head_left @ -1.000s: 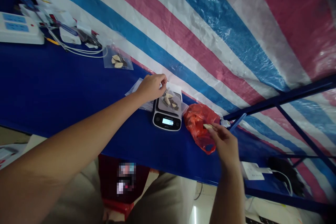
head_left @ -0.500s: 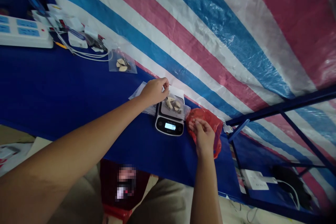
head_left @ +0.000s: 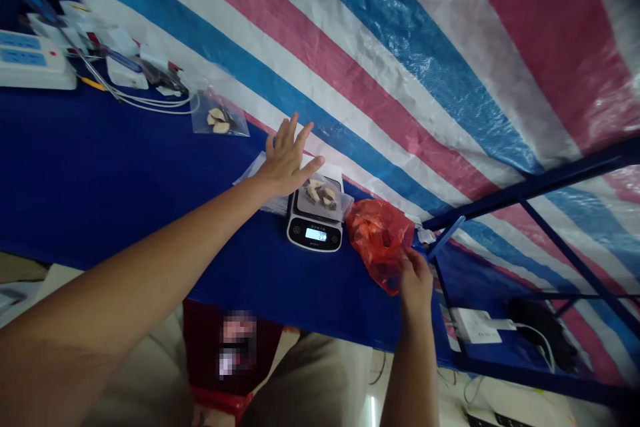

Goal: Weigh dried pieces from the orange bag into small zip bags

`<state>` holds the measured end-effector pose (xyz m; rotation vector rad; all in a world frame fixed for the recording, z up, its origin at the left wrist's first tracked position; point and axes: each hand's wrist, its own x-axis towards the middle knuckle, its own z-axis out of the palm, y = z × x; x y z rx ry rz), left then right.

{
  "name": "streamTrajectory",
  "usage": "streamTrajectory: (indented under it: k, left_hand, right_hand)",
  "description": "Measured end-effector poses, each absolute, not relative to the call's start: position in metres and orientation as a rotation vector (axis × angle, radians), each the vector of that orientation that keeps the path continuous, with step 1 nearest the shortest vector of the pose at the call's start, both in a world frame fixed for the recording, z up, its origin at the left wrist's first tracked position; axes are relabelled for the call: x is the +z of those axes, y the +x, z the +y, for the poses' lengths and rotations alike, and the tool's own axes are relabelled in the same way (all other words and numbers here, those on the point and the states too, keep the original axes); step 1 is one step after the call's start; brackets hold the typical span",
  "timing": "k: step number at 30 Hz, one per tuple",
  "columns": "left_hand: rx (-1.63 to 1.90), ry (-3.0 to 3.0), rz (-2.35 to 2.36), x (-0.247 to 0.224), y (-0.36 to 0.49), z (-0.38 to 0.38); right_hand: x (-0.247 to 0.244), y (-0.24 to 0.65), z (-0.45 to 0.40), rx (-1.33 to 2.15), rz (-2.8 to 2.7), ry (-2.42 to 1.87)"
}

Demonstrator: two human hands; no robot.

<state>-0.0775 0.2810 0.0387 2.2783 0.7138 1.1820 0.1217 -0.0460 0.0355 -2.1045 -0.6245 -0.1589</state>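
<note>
My left hand (head_left: 286, 165) is open, its fingers spread, over the left back side of a small digital kitchen scale (head_left: 296, 230). The scale's display is lit. On its platform lies a clear plastic bag (head_left: 324, 195) with pale and dark dried pieces inside. To the right of the scale sits a crumpled red plastic bag (head_left: 370, 233). My right hand (head_left: 417, 283) has its fingers closed on the right edge of that red bag. Flat clear bags (head_left: 275, 205) lie partly under my left wrist, left of the scale.
Another filled clear bag (head_left: 219, 119) lies by the striped sheet (head_left: 350, 93). A power strip (head_left: 37, 60), a screwdriver (head_left: 85, 60) and white cables (head_left: 160, 105) crowd the table's far left. A blue metal frame (head_left: 530, 180) rises at the right. Below the table is a red stool (head_left: 220, 400).
My left hand has gone from curled fingers near the clear bag to spread fingers. My right hand has moved right and down, from over the red bag to its right edge.
</note>
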Motion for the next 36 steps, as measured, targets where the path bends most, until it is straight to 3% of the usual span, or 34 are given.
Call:
streamTrajectory:
  k: [6, 14, 27, 36]
  left_hand:
    - [1.501, 2.145, 0.864, 0.05, -0.081, 0.277]
    - [1.441, 2.42, 0.511, 0.052, -0.076, 0.269]
    - [1.382, 2.573, 0.573, 0.048, -0.08, 0.269]
    - [1.373, 2.583, 0.53, 0.053, -0.082, 0.272]
  right_hand:
    - [0.042, 0.083, -0.019, -0.256, -0.563, -1.842]
    - [0.026, 0.058, 0.001, -0.111, -0.606, -1.827]
    - [0.041, 0.05, 0.022, 0.121, -0.687, -1.896]
    - [0.051, 0.067, 0.098, 0.162, -0.759, -1.972]
